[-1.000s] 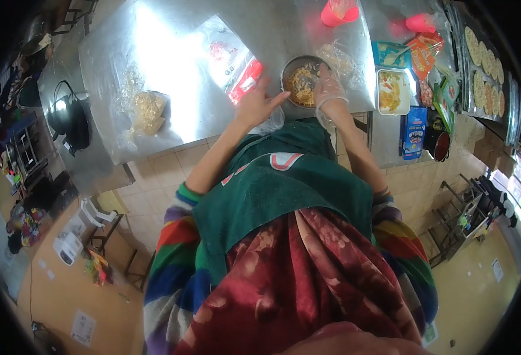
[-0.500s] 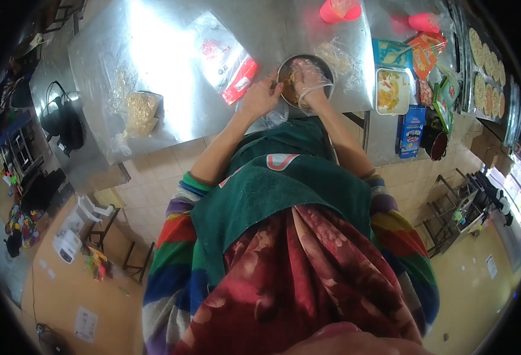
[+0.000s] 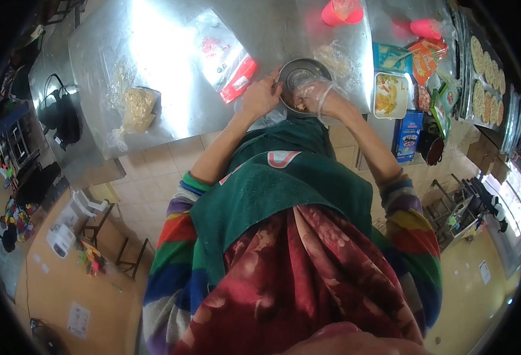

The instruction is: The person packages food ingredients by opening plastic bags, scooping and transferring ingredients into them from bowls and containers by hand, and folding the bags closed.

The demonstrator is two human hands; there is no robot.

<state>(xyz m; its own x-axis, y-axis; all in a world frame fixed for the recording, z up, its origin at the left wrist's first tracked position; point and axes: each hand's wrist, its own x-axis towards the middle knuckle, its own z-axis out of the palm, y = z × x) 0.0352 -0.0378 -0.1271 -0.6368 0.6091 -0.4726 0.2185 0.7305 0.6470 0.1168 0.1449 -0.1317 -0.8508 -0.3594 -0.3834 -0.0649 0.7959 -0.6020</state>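
A round metal bowl (image 3: 287, 72) stands near the table's front edge, with a brown, crumbly food mixture (image 3: 296, 102) inside. My left hand (image 3: 263, 96) grips the bowl's left rim, fingers closed against it. Wearing a clear plastic glove, my right hand (image 3: 316, 94) reaches into the bowl from the right. Its fingers curl on the mixture at the near side and are partly hidden. A red and white plastic packet (image 3: 238, 81) lies just beyond my left hand. Crumpled clear plastic (image 3: 335, 57) lies to the right of the bowl.
A bag of pale crumbs (image 3: 139, 110) lies at the left of the metal table (image 3: 183, 118). To the right are a white tub (image 3: 391, 96) with yellowish food, a blue box (image 3: 409, 136), pink cups (image 3: 341, 12) and trays of flat rounds (image 3: 486, 77).
My right hand has shifted right and nearer within the bowl, its elbow swinging outward. More of the bowl's inside now shows. My left hand stays at the rim.
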